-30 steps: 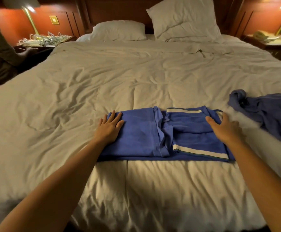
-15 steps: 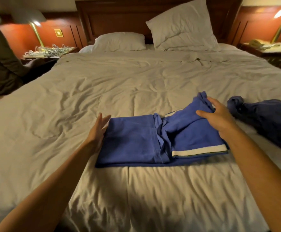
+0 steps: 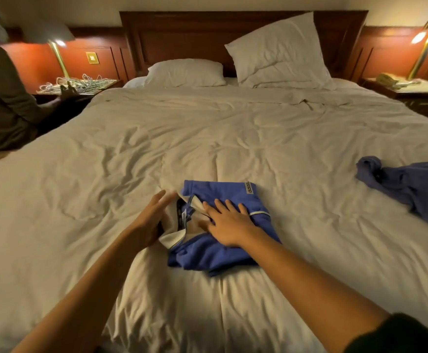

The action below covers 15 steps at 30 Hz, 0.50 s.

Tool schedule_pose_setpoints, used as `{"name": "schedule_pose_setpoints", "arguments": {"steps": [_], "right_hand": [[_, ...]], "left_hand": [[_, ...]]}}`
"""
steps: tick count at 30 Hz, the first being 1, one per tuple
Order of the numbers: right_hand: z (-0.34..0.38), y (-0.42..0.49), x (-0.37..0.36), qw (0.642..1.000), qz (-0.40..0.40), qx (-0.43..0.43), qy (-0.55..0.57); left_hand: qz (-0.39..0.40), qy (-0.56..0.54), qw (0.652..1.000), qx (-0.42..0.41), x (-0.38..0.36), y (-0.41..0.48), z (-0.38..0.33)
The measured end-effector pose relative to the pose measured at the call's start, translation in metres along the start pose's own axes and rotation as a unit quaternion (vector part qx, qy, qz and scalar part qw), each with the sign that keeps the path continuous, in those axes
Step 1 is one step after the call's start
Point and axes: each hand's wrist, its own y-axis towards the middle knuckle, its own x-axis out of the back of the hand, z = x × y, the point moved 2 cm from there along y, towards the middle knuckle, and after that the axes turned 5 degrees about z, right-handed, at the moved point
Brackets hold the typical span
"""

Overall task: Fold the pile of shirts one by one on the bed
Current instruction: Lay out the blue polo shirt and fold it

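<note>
A blue shirt [image 3: 223, 253] with a white collar lies folded into a compact packet on the white duvet [image 3: 207, 138], near the front middle of the bed. My right hand [image 3: 229, 221] lies flat on top of it with fingers spread straight. My left hand [image 3: 151, 220] is at the packet's left edge by the white collar, fingers straight, its palm side against the fabric. A second blue shirt [image 3: 408, 184] lies crumpled on the duvet at the right.
Two white pillows [image 3: 279, 52] lean at the wooden headboard. A person in dark clothes [image 3: 1, 103] sits at the bed's left edge by a nightstand with cables [image 3: 78, 84]. A lamp and nightstand [image 3: 411, 85] stand at the right.
My right hand has carried the shirt's right half over to the left and now presses it down. The shirt is half as wide. My left hand shifted to its left edge.
</note>
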Motion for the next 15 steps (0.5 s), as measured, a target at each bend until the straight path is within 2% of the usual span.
{"name": "schedule_pose_setpoints", "arguments": {"steps": [2, 4, 6, 8, 9, 12, 15], "right_hand": [[-0.005, 0.002, -0.014, 0.999, -0.034, 0.005, -0.013], [-0.008, 0.003, -0.005, 0.998, -0.053, 0.024, -0.012], [-0.014, 0.012, 0.014, 0.991, -0.114, 0.049, -0.046], [-0.03, 0.035, 0.033, 0.984, -0.171, 0.037, -0.013], [-0.039, 0.048, 0.039, 0.987, -0.157, 0.028, 0.016], [-0.053, 0.081, 0.041, 0.999, -0.011, 0.042, 0.005], [-0.055, 0.089, 0.053, 0.997, 0.022, 0.06, 0.034]], "left_hand": [[0.009, 0.09, 0.996, -0.017, 0.003, 0.001, 0.0], [0.065, 0.163, 0.984, -0.026, 0.002, 0.0, -0.002], [0.108, 0.206, 0.972, -0.03, 0.0, 0.002, -0.003], [0.125, 0.234, 0.964, -0.029, -0.005, 0.003, -0.005], [0.123, 0.246, 0.961, -0.024, -0.005, 0.007, -0.004], [0.11, 0.268, 0.957, -0.02, -0.007, 0.01, -0.005], [0.095, 0.262, 0.959, -0.053, -0.003, 0.011, -0.003]]}}
